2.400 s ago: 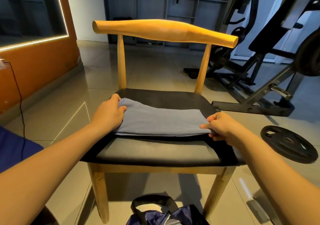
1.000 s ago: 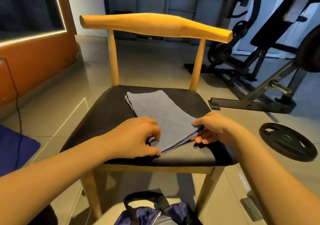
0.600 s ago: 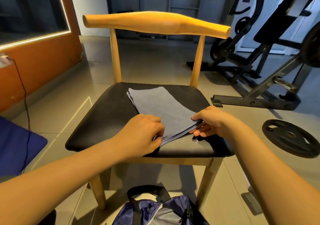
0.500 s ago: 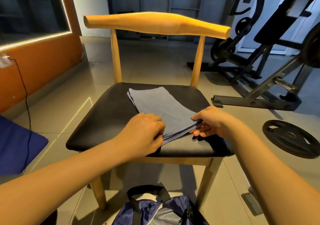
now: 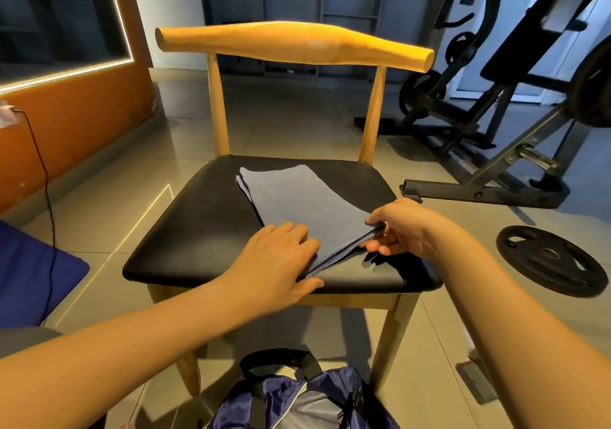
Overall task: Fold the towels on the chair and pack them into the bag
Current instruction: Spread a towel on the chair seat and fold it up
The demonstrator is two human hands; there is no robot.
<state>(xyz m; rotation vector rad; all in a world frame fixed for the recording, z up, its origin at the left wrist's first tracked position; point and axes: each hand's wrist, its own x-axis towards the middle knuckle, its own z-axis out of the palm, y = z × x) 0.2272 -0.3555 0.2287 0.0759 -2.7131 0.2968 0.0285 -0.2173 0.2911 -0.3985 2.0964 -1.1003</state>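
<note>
A tiled gym floor, and at its middle a wooden chair [image 5: 198, 237] with a black seat. From my remote seat I read everything off that chair. A folded grey-blue towel [image 5: 297, 197] lies slantwise on the seat, one end toward the chair back, the other at the front edge between the two hands. The left hand [image 5: 277, 263] covers the near left corner, fingers on top and thumb stretched below the hem; I cannot tell whether it grips or only presses. The right hand [image 5: 400, 227] pinches the near right corner, thumb above, fingers under. A dark blue bag [image 5: 307, 402] sits on the floor before the chair's front legs. A weight plate [image 5: 549, 260] lies right of the chair.
</note>
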